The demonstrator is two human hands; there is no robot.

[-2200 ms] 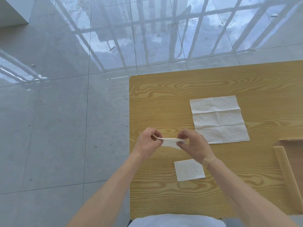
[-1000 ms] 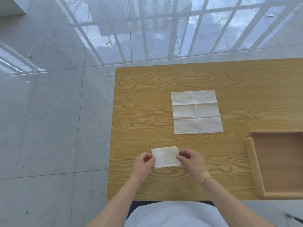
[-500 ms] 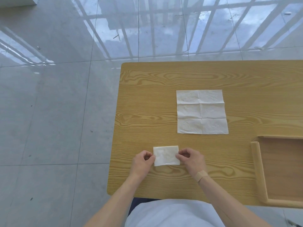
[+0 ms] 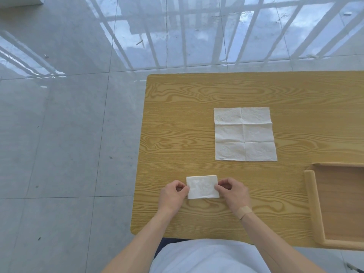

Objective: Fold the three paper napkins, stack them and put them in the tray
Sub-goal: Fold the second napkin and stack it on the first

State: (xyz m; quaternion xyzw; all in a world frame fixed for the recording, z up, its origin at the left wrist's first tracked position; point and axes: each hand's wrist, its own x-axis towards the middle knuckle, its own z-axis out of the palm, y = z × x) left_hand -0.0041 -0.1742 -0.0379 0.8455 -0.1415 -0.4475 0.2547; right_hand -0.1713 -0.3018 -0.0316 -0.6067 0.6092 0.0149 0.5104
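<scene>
Near the front edge of the table point(image 4: 177, 119), a folded napkin point(image 4: 202, 187) is laid flat as a small white rectangle. Its left edge is pinched by the left hand point(image 4: 172, 195) and its right edge by the right hand point(image 4: 233, 194), the fingers of both being curled in toward the paper. Whether a second folded napkin lies beneath the visible one cannot be told from this view; only one top surface is shown.

Farther back on the table, well apart from the hands, an unfolded napkin point(image 4: 244, 134) is spread open, with its crease lines visible. It is untouched.

At the right edge of the picture, a wooden tray point(image 4: 313, 201) is set on the table, only partly in view. No napkin is seen on the visible part of its floor.

Progress is judged as follows. At least one napkin is folded, and its placement or alignment appears to be the step in hand. The open napkin has yet to be folded. A third napkin is not separately seen, so it is either under the folded one or out of view. The stack has yet to be completed and transferred into the tray. The task is therefore judged to be roughly at its midpoint or a little past it.
</scene>
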